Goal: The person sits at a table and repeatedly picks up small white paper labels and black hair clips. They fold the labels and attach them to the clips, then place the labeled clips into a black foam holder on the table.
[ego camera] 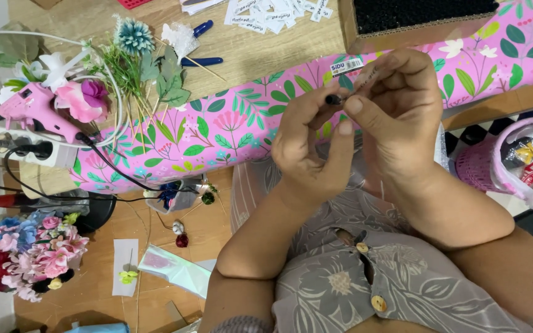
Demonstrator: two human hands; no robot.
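Both hands meet over the lap: the left hand (313, 145) pinches the dark tip of a thin stick (348, 91), and the right hand (399, 117) closes around its far end, fingers curled tight. The stick looks light, stiff and easy to snap (best gripped near the ends, as both hands do). Just beyond the knuckles lies a pink floral wrapping-paper roll (217, 129). Most of the stick is hidden behind the right fingers, so its length is unclear.
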